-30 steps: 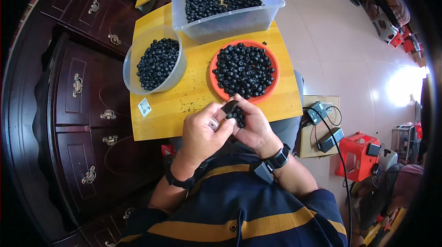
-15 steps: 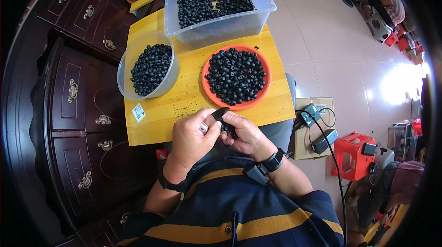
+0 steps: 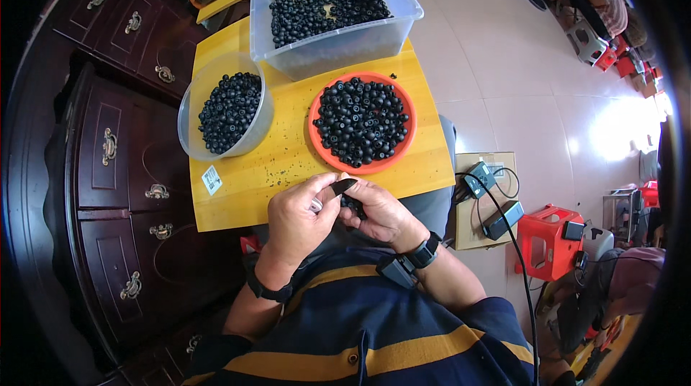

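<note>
Both my hands meet just past the near edge of the yellow table, fingertips close together. My left hand (image 3: 299, 213) is closed around a small knife with a pale handle, and its dark blade (image 3: 343, 186) points toward my right fingers. In my right hand (image 3: 381, 214), curled fingers hold several small black round parts (image 3: 353, 205) against the palm. Whatever the thumb and forefinger pinch at the blade is too hidden to make out. Just beyond my hands is an orange-red bowl (image 3: 413, 127) full of similar black hollow bead-like parts (image 3: 362, 121).
A round clear tub (image 3: 263, 123) of black parts stands at the left of the yellow table (image 3: 288, 155). Behind it is a large clear bin (image 3: 338, 44). Dark crumbs dot the wood. A drawer cabinet (image 3: 108, 191) flanks the left; a red stool (image 3: 551, 242) and cabled adapters are right.
The blade has turned slightly between my fingers, its broad side showing more. My hands stay together in nearly the same place, and the whole view has shifted a little.
</note>
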### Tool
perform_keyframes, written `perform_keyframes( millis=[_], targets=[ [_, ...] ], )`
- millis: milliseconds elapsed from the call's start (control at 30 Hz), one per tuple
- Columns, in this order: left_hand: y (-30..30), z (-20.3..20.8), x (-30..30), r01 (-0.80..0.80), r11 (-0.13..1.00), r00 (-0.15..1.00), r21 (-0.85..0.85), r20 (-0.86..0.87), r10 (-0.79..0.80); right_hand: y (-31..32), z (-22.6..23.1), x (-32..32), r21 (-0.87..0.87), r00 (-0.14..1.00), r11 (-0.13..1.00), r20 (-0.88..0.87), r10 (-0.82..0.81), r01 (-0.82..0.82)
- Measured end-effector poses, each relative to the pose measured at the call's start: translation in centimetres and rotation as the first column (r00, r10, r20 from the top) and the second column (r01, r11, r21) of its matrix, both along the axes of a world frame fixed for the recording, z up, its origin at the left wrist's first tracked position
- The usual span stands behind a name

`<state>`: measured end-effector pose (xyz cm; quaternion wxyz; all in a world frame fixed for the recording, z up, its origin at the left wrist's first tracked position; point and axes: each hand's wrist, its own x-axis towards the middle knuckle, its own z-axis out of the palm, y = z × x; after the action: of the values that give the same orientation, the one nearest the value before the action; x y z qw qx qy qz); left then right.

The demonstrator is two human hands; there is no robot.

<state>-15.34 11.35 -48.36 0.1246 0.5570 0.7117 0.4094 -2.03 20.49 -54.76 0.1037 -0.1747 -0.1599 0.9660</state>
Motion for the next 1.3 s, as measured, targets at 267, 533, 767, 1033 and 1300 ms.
perform_keyframes(
  millis=[267, 533, 767, 1033, 1300],
  targets=[
    [-0.1, -1.3, 0.2, -0.023, 0.993, 0.999, 0.118, 0.03, 0.02, 0.4, 0.0, -0.1, -0.072, 0.991, 0.997, -0.132, -0.019, 0.01],
    [0.0, -1.2, 0.3, -0.029, 0.993, 0.987, 0.111, 0.158, 0.012, 0.5, -0.4, -0.2, -0.071, 0.991, 0.997, -0.128, -0.033, 0.024],
    [0.5, -0.9, 0.6, -0.063, 0.984, 0.99, 0.164, 0.134, 0.041, 0.7, -0.2, -0.4, -0.043, 0.996, 0.998, -0.068, -0.059, 0.056],
    [0.3, -1.4, 0.2, -0.064, 0.968, 0.998, 0.244, 0.026, 0.059, 0.6, 0.3, -0.9, -0.055, 0.989, 0.992, -0.084, -0.121, 0.116],
    [-0.4, -0.2, -0.8, -0.005, 0.999, 0.935, -0.048, 0.354, 0.021, 1.3, 0.9, -0.3, -0.048, 0.98, 0.986, -0.111, -0.162, 0.158]
  ],
)
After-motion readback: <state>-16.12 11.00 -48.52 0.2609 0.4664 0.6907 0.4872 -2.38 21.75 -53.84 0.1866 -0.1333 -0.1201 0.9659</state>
